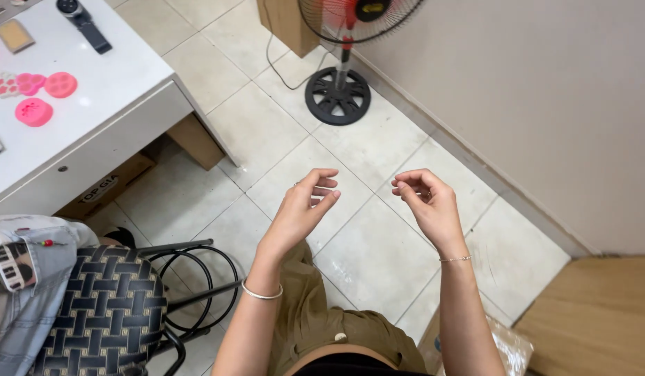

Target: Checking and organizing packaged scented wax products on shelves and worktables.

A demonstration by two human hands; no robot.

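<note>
Both hands are raised in the air above the tiled floor (pixel 280 132), facing each other and a little apart. The left hand (pixel 301 209) has its fingers loosely curled, with the thumb and forefinger tips near each other but not quite closed; nothing can be made out between them. A ring sits on one finger, and a silver bangle (pixel 261 292) circles the wrist. The right hand (pixel 427 205) is curled more tightly, thumb and forefinger pinched together at the tips; whether they grip something very fine cannot be told. A thin bracelet (pixel 454 259) lies on that wrist.

Below the hands are the person's olive trousers (pixel 315 320). To the left stands a woven black chair (pixel 106 306), and beyond it a white table (pixel 92 90) with pink moulds (pixel 37 94) near its left edge. A standing fan (pixel 337 94) rests on the floor by the wall.
</note>
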